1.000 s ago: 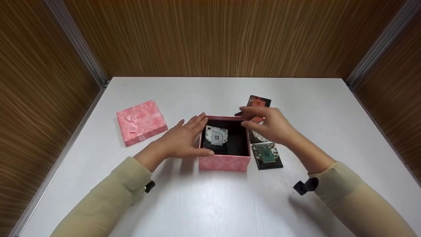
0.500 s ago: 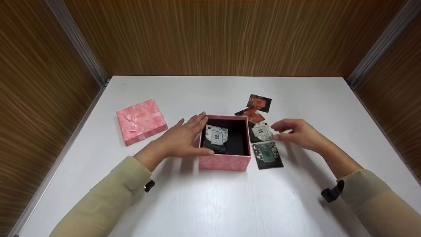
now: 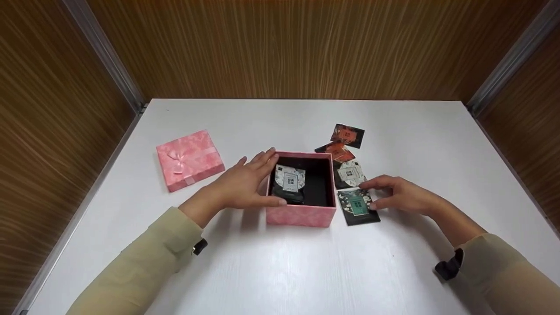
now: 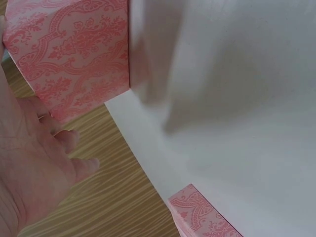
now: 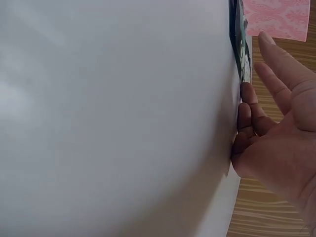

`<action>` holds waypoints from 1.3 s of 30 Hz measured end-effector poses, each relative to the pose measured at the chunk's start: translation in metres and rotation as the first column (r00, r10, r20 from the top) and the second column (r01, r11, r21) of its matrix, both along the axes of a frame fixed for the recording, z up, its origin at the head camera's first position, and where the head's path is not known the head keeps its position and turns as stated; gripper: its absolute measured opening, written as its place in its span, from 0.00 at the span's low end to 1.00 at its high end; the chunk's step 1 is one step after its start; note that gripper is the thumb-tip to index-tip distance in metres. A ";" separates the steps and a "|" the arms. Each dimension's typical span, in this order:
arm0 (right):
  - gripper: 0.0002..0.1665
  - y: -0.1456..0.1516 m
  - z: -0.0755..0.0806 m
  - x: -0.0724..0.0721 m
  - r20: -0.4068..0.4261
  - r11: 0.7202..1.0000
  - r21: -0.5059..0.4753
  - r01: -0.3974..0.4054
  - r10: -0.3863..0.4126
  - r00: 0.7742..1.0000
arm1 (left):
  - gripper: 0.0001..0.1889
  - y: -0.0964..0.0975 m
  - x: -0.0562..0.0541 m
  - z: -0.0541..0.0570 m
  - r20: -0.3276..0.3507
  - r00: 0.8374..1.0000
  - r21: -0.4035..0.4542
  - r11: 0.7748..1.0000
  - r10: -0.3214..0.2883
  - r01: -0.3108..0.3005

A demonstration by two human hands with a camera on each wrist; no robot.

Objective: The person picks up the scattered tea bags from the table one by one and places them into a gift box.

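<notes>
An open pink box (image 3: 301, 216) with a dark inside stands at the middle of the table, and a black-and-white packet (image 3: 290, 178) lies at its inner left. My left hand (image 3: 245, 186) rests along the box's left wall, fingers straight, fingertips at the back left corner and thumb over the front rim. To the right of the box lies a green-labelled dark packet (image 3: 358, 208). Over its right side is my right hand (image 3: 407, 195), index fingertip by its upper edge and thumb by its right edge. In the right wrist view, thumb and index finger stand apart.
Behind the green packet lie a white-labelled packet (image 3: 350, 173) and two red-labelled ones, an overlapped packet (image 3: 339, 152) and the farthest packet (image 3: 347, 135). The pink lid (image 3: 190, 159) with a bow lies at the left. Wood-grain panels (image 3: 280, 48) enclose the table.
My right hand has moved from over the box's right rim, rightward, then toward me to the green-labelled packet. My left hand has stayed on the box.
</notes>
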State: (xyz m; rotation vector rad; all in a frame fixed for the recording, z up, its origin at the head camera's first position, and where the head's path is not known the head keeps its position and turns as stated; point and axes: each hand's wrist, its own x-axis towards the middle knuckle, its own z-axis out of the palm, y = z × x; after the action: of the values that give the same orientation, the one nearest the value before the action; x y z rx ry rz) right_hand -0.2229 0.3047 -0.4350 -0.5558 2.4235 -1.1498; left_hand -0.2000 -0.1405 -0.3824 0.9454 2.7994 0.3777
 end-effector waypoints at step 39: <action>0.37 -0.003 -0.010 0.003 -0.030 0.999 0.017 -0.049 0.050 0.998 | 0.64 -0.001 -0.001 -0.003 0.000 1.000 0.002 1.000 -0.006 0.006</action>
State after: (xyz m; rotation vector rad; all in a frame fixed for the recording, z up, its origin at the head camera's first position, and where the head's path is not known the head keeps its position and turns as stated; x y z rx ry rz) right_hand -0.2197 0.3018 -0.4451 -0.6296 2.4287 -1.1080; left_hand -0.2014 -0.1413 -0.3855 0.9543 2.7957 0.3805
